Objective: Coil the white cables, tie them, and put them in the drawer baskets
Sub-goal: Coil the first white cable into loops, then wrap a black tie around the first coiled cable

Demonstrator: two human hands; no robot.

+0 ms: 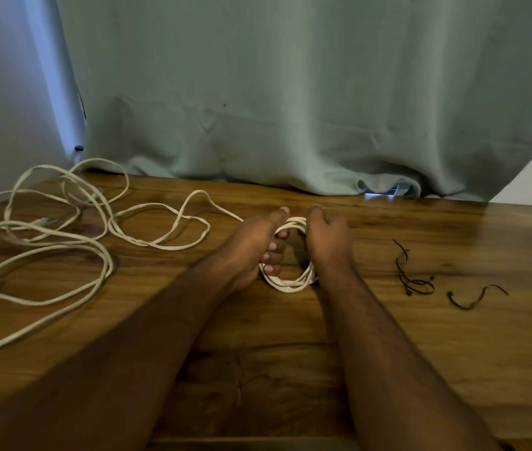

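Left hand (251,245) & right hand (328,237) both gripping white cable coil (290,283) over counter (290,353); ties (414,278) prob. to right.

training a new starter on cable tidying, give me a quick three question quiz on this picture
1. True or false: the left hand and right hand both hold the coil.
2. Which side of the hands do the black ties lie on: A left, B right?
3. Fill in: the loose cable sprawls on the wooden ____.

Key: 1 true. 2 B. 3 table.
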